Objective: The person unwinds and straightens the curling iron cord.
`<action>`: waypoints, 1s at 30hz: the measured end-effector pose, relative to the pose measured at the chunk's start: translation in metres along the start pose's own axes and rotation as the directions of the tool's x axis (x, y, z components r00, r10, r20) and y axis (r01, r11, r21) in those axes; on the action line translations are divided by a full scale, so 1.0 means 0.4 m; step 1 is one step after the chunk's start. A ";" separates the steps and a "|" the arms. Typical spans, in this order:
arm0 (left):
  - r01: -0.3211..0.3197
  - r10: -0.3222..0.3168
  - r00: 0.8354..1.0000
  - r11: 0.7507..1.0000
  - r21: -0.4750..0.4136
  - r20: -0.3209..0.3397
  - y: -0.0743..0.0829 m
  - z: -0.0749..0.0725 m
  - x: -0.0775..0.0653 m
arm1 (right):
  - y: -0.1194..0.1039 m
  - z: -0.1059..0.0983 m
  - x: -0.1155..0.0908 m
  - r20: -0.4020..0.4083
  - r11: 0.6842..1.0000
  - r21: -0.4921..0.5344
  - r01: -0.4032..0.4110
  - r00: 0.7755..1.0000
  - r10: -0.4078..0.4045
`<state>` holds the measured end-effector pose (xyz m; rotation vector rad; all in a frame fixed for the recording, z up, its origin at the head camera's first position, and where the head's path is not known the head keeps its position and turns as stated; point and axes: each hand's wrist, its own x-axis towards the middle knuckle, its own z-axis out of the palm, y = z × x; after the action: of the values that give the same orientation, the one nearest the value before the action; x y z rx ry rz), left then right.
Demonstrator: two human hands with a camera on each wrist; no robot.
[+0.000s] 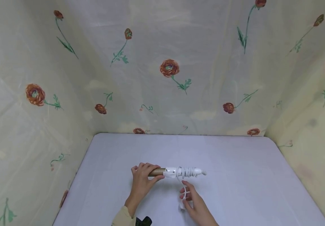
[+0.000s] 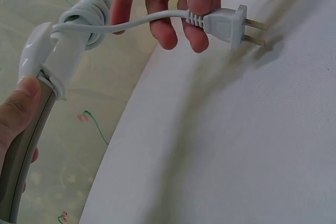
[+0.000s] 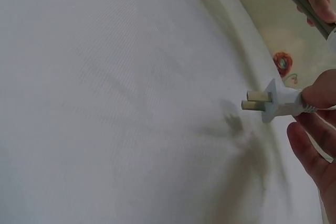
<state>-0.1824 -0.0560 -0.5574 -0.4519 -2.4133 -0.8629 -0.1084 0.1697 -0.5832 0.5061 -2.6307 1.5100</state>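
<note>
A hair curling iron (image 1: 170,172) with a gold-brown barrel and a white handle is held level above the table. My left hand (image 1: 143,179) grips it by the barrel (image 2: 26,140), thumb along the near side. Its white cord (image 1: 188,171) is wound in several loops round the handle. A free length of cord runs from the loops to the two-pin plug (image 2: 223,24). My right hand (image 1: 194,201) pinches the plug's ribbed neck between thumb and fingers, and the pins point away from the hand. In the right wrist view the plug (image 3: 283,102) shows above the white surface.
A white-topped table (image 1: 236,175) with rounded far corners lies under the hands. Cream cloth with red flowers (image 1: 169,94) hangs behind it and along both sides. A black strap-like piece (image 1: 143,221) sits by the left sleeve (image 1: 123,216).
</note>
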 end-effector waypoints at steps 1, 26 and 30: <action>-0.001 0.001 1.000 1.000 0.000 -0.004 0.001 0.001 0.001 | -0.005 0.001 0.004 -0.010 1.000 0.027 0.002 1.000 -0.001; 0.072 -0.073 0.997 0.996 0.044 0.005 -0.002 -0.006 0.005 | -0.101 -0.002 0.095 -0.051 0.786 0.427 -0.447 0.856 0.515; 0.095 -0.095 0.995 0.995 0.039 0.008 -0.001 -0.007 0.001 | -0.108 -0.010 0.097 -0.116 0.817 0.300 -0.493 0.831 0.544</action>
<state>-0.1818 -0.0579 -0.5556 -0.3299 -2.4730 -0.8541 -0.1319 0.1433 -0.5368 -0.3928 -2.5417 1.9390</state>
